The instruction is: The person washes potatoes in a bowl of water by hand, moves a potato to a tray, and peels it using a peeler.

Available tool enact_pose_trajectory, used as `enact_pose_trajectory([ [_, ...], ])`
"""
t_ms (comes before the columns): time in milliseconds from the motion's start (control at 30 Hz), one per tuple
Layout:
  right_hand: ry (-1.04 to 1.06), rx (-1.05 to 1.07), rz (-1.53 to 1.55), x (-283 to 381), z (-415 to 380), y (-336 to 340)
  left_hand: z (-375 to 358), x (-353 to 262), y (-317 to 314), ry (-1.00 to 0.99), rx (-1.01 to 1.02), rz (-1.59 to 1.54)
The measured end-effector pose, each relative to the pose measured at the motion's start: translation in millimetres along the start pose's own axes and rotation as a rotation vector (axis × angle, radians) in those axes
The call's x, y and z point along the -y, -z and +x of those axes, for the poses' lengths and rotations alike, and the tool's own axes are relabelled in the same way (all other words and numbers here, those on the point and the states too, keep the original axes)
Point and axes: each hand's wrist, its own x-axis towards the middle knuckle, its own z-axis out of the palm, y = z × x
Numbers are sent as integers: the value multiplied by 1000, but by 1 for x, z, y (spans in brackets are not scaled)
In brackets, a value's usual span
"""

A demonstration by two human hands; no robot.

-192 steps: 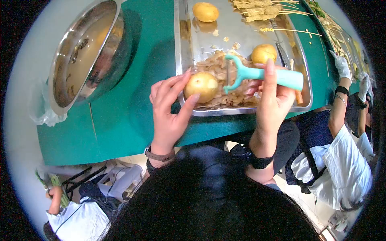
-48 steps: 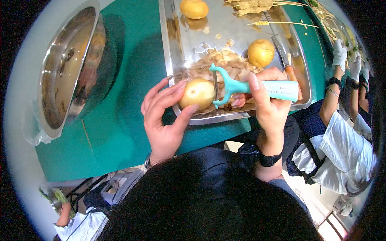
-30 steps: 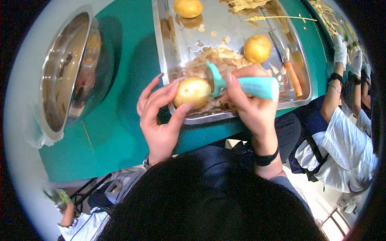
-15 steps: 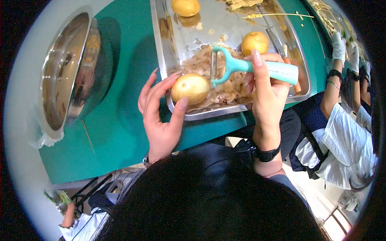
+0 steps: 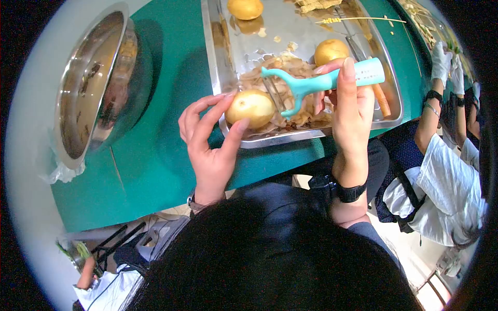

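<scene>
My left hand grips a potato between thumb and fingers at the near left corner of a metal tray. My right hand is closed round the handle of a turquoise peeler. The peeler's blade points left, close to the potato's right side. Beneath the peeler lies a heap of peelings. Another potato rests just beyond my right hand, and one more is at the tray's far left.
A large metal bowl stands at the left of the green table. In the tray are an orange-handled tool and a thin stick. People with gloved hands are at the right; another person's arm shows at lower left.
The peeler has turned in my right hand, its handle end rising and its blade now slanting beside the potato. The table and tray sit slightly farther right and higher in view.
</scene>
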Motion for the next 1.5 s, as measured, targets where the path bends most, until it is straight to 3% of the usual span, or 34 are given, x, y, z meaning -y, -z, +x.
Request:
enact_pose_trajectory([
  [233, -37, 24, 34, -2, 0, -3, 0, 1, -1, -2, 32, -14],
  [333, -64, 84, -91, 0, 2, 2, 1, -2, 0, -14, 36, 0],
  [533, -137, 8, 113, 0, 4, 2, 2, -2, -1, -20, 33, 0],
  [1133, -300, 45, 66, 0, 10, 1, 5, -3, -2, 15, 21, -48],
  [1500, -337, 52, -200, -3, 11, 7, 4, 4, -2, 21, 76, -129],
])
